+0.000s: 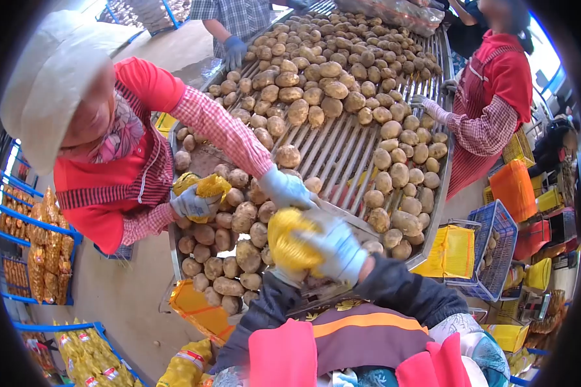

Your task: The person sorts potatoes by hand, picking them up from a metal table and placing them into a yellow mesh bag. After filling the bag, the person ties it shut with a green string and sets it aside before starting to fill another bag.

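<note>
A bunched yellow mesh bag (pixel 289 240) is between my gloved hands at the near edge of the sorting table. My right hand (pixel 336 248), in a light blue glove and smeared by motion, is closed on its right side. Under the bag, my left hand (pixel 288 277) grips it from below, its fingers mostly covered. Just left of the bag lie many loose potatoes (pixel 244 218). A co-worker's gloved hand (pixel 285 188) reaches over the potatoes close to my bag, and that person's other hand (pixel 197 203) holds another yellow mesh bag (pixel 212 187).
The slatted metal table (pixel 332 158) carries potatoes in heaps. Another person in red (pixel 497 84) stands at its right side, and one in a checked shirt (pixel 242 19) at the far left. A blue crate (pixel 494 248) stands at the right; filled yellow bags (pixel 87 351) sit lower left.
</note>
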The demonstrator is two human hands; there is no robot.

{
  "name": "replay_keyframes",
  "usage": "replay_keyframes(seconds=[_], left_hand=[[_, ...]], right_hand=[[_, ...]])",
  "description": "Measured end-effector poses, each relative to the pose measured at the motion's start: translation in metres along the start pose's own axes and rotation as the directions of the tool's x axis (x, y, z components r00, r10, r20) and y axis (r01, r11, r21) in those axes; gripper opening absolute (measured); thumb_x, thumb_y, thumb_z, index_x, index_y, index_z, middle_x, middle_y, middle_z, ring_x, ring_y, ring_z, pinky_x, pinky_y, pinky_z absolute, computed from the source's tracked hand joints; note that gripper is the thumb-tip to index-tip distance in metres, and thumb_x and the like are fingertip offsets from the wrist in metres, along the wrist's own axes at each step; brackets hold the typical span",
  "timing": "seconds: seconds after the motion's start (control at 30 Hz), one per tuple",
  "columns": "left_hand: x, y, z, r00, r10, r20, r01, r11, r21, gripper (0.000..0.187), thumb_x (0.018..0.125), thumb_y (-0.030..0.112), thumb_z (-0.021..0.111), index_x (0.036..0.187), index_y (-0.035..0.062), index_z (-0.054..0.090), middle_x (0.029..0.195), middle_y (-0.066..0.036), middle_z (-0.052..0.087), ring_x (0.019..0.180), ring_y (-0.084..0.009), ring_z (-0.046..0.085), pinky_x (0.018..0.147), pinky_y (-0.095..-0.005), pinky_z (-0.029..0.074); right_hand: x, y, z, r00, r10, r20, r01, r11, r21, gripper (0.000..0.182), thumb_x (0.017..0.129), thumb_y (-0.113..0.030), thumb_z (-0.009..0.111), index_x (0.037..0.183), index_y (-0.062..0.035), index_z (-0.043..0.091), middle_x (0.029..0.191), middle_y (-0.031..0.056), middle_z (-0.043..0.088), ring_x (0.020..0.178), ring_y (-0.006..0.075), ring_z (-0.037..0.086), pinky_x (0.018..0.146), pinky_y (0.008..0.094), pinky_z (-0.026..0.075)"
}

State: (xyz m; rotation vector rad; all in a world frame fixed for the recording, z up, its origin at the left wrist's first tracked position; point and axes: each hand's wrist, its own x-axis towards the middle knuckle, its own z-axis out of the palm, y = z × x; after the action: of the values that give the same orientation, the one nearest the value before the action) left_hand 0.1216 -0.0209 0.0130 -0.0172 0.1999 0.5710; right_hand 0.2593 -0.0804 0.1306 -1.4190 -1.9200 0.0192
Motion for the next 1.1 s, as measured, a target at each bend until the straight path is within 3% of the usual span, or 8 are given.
replay_keyframes(seconds=[0.1, 0.17, 0.3, 0.53, 0.6, 0.83, 1.0, 1.1], left_hand=[[0.002, -0.007, 0.006, 0.997, 0.065, 0.028, -0.071, 0.920, 0.385, 0.049, 0.094, 0.040, 0.044, 0.133, 0.0101, 0.039, 0.131, -0.009, 0.045, 0.122, -0.0241, 0.043, 0.103, -0.0382, 0.037], [-0.008, -0.007, 0.034, 0.922, 0.265, 0.283, -0.261, -0.115, 0.959, 0.045, 0.098, 0.041, 0.039, 0.127, 0.0084, 0.046, 0.124, -0.009, 0.051, 0.115, -0.0200, 0.049, 0.096, -0.0352, 0.043], [-0.014, -0.008, 0.068, 0.968, -0.059, -0.246, 0.170, 0.872, 0.460, 0.050, 0.094, 0.051, 0.043, 0.113, 0.0067, 0.056, 0.101, -0.005, 0.063, 0.090, -0.0169, 0.062, 0.078, -0.0299, 0.052], [-0.003, -0.006, 0.013, 0.982, 0.097, -0.163, -0.001, 0.862, 0.507, 0.056, 0.089, 0.057, 0.045, 0.121, 0.0116, 0.052, 0.110, -0.003, 0.060, 0.098, -0.0202, 0.060, 0.083, -0.0344, 0.051], [-0.008, -0.013, 0.020, 0.961, 0.253, 0.113, -0.216, 0.426, 0.879, 0.053, 0.091, 0.054, 0.044, 0.123, 0.0116, 0.050, 0.113, -0.003, 0.059, 0.101, -0.0199, 0.059, 0.086, -0.0351, 0.050], [-0.021, 0.002, 0.076, 0.999, -0.011, -0.053, 0.036, 0.865, 0.501, 0.064, 0.089, 0.058, 0.048, 0.121, 0.0024, 0.048, 0.104, -0.011, 0.060, 0.088, -0.0197, 0.063, 0.072, -0.0306, 0.055], [-0.011, 0.005, 0.039, 0.987, 0.118, -0.108, -0.028, 0.792, 0.609, 0.055, 0.093, 0.048, 0.047, 0.125, 0.0027, 0.046, 0.111, -0.010, 0.059, 0.095, -0.0196, 0.060, 0.079, -0.0332, 0.053], [-0.011, 0.007, 0.045, 0.847, 0.163, 0.505, -0.431, -0.344, 0.834, 0.043, 0.089, 0.032, 0.055, 0.122, 0.0042, 0.051, 0.108, -0.012, 0.061, 0.103, -0.0278, 0.058, 0.089, -0.0400, 0.047]], right_hand=[[-0.007, 0.003, 0.012, 0.998, 0.035, -0.056, -0.035, 0.999, -0.001, 0.052, 0.063, -0.010, 0.070, 0.113, -0.0059, 0.058, 0.102, 0.0154, 0.059, 0.096, 0.0354, 0.058, 0.086, 0.0383, 0.047], [-0.007, 0.025, 0.023, 0.887, 0.461, -0.040, -0.430, 0.853, 0.296, 0.048, 0.064, -0.011, 0.070, 0.110, -0.0088, 0.059, 0.100, 0.0167, 0.060, 0.100, 0.0348, 0.057, 0.086, 0.0404, 0.047], [-0.009, 0.061, 0.006, 0.745, 0.661, 0.093, -0.658, 0.703, 0.269, 0.044, 0.068, -0.004, 0.069, 0.111, -0.0043, 0.058, 0.102, 0.0142, 0.061, 0.098, 0.0274, 0.060, 0.085, 0.0345, 0.048], [-0.006, 0.014, -0.006, 0.982, 0.168, -0.088, -0.160, 0.983, 0.095, 0.058, 0.059, -0.012, 0.071, 0.115, -0.0078, 0.058, 0.104, 0.0182, 0.057, 0.101, 0.0387, 0.054, 0.088, 0.0429, 0.045], [-0.011, 0.002, 0.002, 0.973, 0.229, -0.011, -0.225, 0.964, 0.138, 0.055, 0.061, -0.008, 0.071, 0.114, -0.0080, 0.058, 0.100, 0.0174, 0.059, 0.098, 0.0362, 0.057, 0.088, 0.0406, 0.046], [-0.041, 0.075, 0.007, 0.573, 0.814, 0.093, -0.533, 0.284, 0.797, 0.045, 0.073, 0.006, 0.063, 0.116, -0.0026, 0.055, 0.106, 0.0085, 0.064, 0.095, 0.0157, 0.060, 0.080, 0.0274, 0.050], [-0.033, 0.039, 0.006, 0.894, 0.419, -0.158, -0.293, 0.815, 0.500, 0.051, 0.068, -0.002, 0.068, 0.117, -0.0052, 0.054, 0.106, 0.0107, 0.061, 0.101, 0.0253, 0.059, 0.089, 0.0350, 0.047], [-0.027, 0.010, 0.005, 0.887, 0.461, 0.032, -0.417, 0.770, 0.483, 0.046, 0.071, 0.002, 0.065, 0.115, -0.0052, 0.053, 0.106, 0.0093, 0.059, 0.101, 0.0185, 0.056, 0.089, 0.0309, 0.044]])
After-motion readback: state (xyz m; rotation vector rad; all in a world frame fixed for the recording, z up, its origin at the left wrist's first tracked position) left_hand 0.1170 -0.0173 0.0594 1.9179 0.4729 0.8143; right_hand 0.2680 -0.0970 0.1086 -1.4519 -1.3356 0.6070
